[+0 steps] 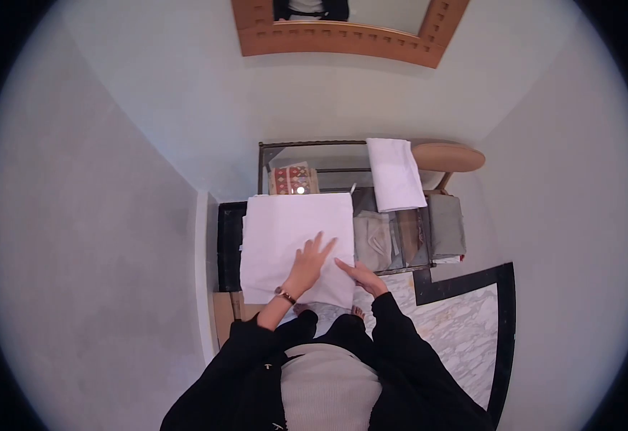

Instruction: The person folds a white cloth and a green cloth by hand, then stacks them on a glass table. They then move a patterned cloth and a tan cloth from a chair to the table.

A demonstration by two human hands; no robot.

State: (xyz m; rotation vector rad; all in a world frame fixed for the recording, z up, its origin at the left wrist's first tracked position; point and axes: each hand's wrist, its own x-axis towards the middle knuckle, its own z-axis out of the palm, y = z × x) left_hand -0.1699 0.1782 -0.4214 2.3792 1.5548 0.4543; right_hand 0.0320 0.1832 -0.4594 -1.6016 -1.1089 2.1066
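A white folded cloth (pixel 278 226) lies spread over the left part of a glass-topped, metal-framed table (pixel 314 147), its near edge hanging toward me. My left hand (pixel 308 266) rests on the cloth, fingers apart, with a band on the wrist. At the cloth's right edge is my right hand (pixel 364 277), thumb on top and the other fingers mostly hidden at the side of the edge. It appears to pinch that edge. The two hands are close together but do not touch.
A second white folded cloth (pixel 396 176) lies on the table's right side, and a grey folded cloth (pixel 446 226) sits beyond it. Beige fabric (pixel 373 241) and a patterned item (pixel 292 179) show through the glass. Behind are a round brown seat (pixel 449 156) and a wood-framed mirror (pixel 335 42).
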